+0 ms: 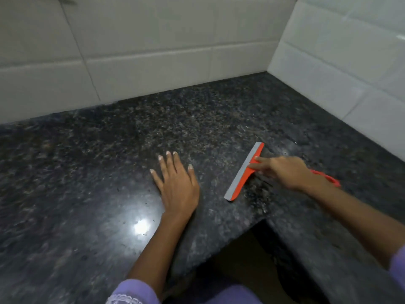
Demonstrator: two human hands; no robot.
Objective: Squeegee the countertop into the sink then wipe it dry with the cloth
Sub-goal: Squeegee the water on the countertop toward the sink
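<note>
An orange squeegee point(245, 172) with a grey rubber blade lies with its blade on the dark speckled granite countertop point(109, 172), angled from lower left to upper right. My right hand point(282, 172) grips its handle, two fingers stretched forward onto the head; the orange handle end sticks out behind my wrist. My left hand point(175, 183) rests flat on the counter to the left of the blade, fingers spread, holding nothing. Neither sink nor cloth is in view.
White tiled walls point(153, 62) meet in a corner at the back right. The L-shaped counter has an inner front corner point(263, 220) below the squeegee, with dark floor space beneath. A light glare point(141, 226) shines on the stone near my left forearm.
</note>
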